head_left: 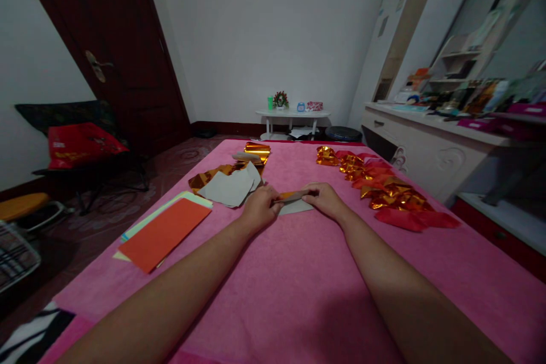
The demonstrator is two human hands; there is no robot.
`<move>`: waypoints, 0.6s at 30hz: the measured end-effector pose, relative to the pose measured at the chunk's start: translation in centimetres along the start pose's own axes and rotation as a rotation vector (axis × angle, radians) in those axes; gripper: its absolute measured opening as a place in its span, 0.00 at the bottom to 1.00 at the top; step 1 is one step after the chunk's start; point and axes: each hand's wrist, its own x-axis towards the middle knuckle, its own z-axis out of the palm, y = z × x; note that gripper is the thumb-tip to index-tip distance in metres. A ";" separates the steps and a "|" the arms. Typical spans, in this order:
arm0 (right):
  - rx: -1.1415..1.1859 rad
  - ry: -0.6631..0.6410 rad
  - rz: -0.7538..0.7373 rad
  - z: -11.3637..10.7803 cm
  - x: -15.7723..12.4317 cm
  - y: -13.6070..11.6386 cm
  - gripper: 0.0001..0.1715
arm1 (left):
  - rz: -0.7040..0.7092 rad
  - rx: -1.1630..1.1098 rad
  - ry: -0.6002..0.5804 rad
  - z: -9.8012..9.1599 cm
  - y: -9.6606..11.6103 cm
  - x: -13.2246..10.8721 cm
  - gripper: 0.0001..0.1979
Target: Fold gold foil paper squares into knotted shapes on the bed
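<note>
Both hands meet over the middle of the pink cloth. Between them lies a grey-white sheet of paper [296, 207] with a narrow orange-gold folded edge [290, 195] along its far side. My left hand [261, 207] pinches the left end of this paper. The right end is under the closed fingers of my right hand [322, 198]. Just beyond my left hand rest cut grey-white paper pieces [228, 187], with gold foil [213, 175] partly beneath them. A shiny gold foil roll [257, 151] sits farther back.
Orange paper [166, 233] tops a stack of coloured sheets at the left. Crumpled gold and red foil pieces [384, 187] line the right side of the pink-covered table [273, 290]. A white dresser [430, 153] stands beyond that edge; a small white table [294, 113] is against the wall.
</note>
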 end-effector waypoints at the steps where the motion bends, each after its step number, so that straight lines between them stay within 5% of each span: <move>1: -0.003 -0.002 0.001 0.0 0.0 -0.1 0.10 | 0.002 0.000 -0.002 0.0 0.0 0.0 0.07; 18: -0.011 0.005 0.021 0.0 -0.1 -0.2 0.12 | -0.015 -0.004 -0.013 -0.1 0.2 0.1 0.07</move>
